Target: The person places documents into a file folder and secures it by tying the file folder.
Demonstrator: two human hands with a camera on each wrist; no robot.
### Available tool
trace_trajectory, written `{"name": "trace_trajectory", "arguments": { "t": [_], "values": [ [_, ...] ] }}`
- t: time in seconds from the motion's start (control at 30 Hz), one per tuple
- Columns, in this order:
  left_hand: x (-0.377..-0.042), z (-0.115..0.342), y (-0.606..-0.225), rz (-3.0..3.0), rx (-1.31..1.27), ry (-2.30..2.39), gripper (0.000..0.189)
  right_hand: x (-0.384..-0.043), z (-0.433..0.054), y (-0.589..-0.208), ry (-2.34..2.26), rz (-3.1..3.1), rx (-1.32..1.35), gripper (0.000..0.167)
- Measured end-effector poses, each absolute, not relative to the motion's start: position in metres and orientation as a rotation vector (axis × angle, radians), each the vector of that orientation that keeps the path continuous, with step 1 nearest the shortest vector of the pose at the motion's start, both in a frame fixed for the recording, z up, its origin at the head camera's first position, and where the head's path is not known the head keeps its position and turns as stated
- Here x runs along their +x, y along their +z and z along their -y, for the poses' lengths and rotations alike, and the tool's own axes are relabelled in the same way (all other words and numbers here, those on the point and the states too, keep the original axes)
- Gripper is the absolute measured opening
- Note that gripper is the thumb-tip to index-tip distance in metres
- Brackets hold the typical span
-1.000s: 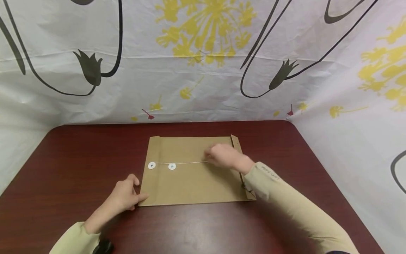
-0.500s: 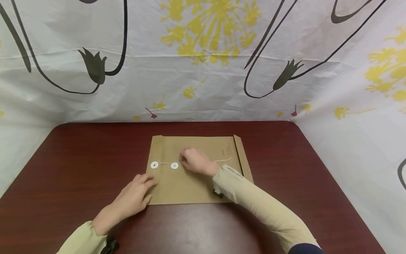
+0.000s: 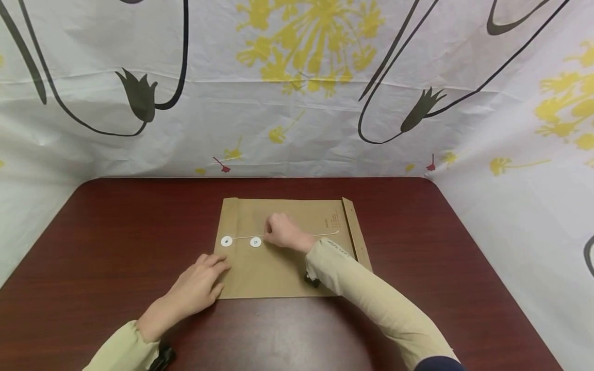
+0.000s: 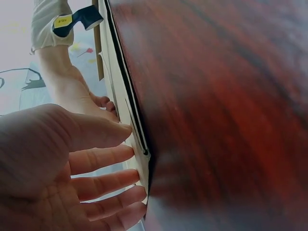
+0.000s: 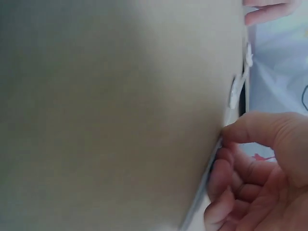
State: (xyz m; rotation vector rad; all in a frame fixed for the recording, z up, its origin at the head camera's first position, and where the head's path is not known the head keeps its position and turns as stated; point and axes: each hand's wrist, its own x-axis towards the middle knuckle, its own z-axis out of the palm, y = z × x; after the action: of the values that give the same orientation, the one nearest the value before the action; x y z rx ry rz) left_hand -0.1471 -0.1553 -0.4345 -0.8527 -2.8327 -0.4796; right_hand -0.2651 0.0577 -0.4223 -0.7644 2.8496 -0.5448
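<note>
A brown paper envelope (image 3: pixel 264 273) lies flat on the table with a folded flap on its left side. One white button disc (image 3: pixel 226 241) sits on that flap, and another white disc (image 3: pixel 256 241) is on the envelope's body. From the flap's disc a thin white string (image 3: pixel 327 234) runs rightward past the other one. My right hand (image 3: pixel 285 230) pinches this string between thumb and forefinger, just right of the second disc; the right wrist view shows the other fingers curled. My left hand (image 3: pixel 197 283) rests fingertips on the envelope's lower left edge, its fingers (image 4: pixel 103 185) spread and relaxed.
The dark red wooden table (image 3: pixel 139 232) extends around the envelope. A white curtain (image 3: pixel 297 139) with flower prints hangs behind it and along both sides. Small red print (image 3: pixel 333 222) shows near the envelope's right end.
My right hand has slid left along the string to near the second disc, exposing the string's loose end. My left hand has moved from the corner slightly up onto the envelope's edge.
</note>
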Motion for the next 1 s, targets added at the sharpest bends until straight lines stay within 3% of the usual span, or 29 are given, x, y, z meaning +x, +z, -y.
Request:
{"name": "trace_trajectory", "arguments": {
  "t": [0.23,0.43,0.7,1.0],
  "values": [
    [-0.146,0.155,-0.432,2.84,-0.844,-0.47,0.035,-0.264,-0.05,-0.411,-0.503,-2.774,-0.527,0.022],
    [-0.144,0.154,-0.433,2.853,-0.827,-0.475,0.034,-0.255,-0.052,-0.413,-0.487,-2.786,-0.644,0.027],
    [-0.141,0.155,-0.433,2.879,-0.847,-0.437,0.041,-0.244,-0.051,-0.416,-0.636,-2.837,-0.698,0.013],
    [-0.139,0.155,-0.433,2.911,-0.837,-0.445,0.045,-0.239,-0.054,-0.423,-0.798,-2.731,-0.546,0.017]
  ]
}}
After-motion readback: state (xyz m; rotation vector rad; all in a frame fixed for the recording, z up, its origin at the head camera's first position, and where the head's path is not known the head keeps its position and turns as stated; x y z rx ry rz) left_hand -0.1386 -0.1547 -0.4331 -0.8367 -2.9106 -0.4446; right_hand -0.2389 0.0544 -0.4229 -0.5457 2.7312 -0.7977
